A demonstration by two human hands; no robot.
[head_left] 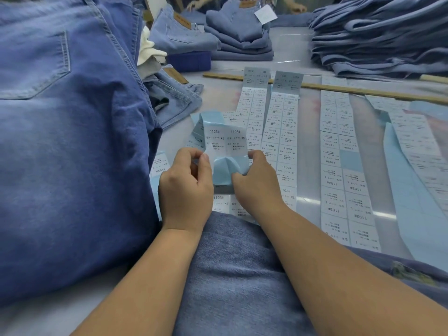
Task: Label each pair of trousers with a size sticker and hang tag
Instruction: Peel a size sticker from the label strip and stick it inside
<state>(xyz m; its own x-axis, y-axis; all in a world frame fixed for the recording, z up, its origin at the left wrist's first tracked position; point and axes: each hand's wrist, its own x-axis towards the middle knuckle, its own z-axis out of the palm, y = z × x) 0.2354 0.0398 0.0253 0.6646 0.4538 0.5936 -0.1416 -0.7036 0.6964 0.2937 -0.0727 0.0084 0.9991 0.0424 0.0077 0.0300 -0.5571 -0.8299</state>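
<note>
A strip of white XS size stickers on pale blue backing (224, 144) is held up above the table between both hands. My left hand (185, 187) pinches the strip's lower left edge with thumb and fingertips. My right hand (257, 180) grips the folded blue backing at the lower right. A pair of blue denim trousers (237, 275) lies under my forearms at the near edge. A tall stack of blue jeans (63, 141) fills the left side.
Long sticker strips marked XL (281, 146) and L (339, 178) lie side by side on the table. A wooden ruler (339, 88) crosses behind them. Folded jeans piles sit at the back centre (240, 37) and back right (383, 37). Another person's hand (196, 4) shows at the far edge.
</note>
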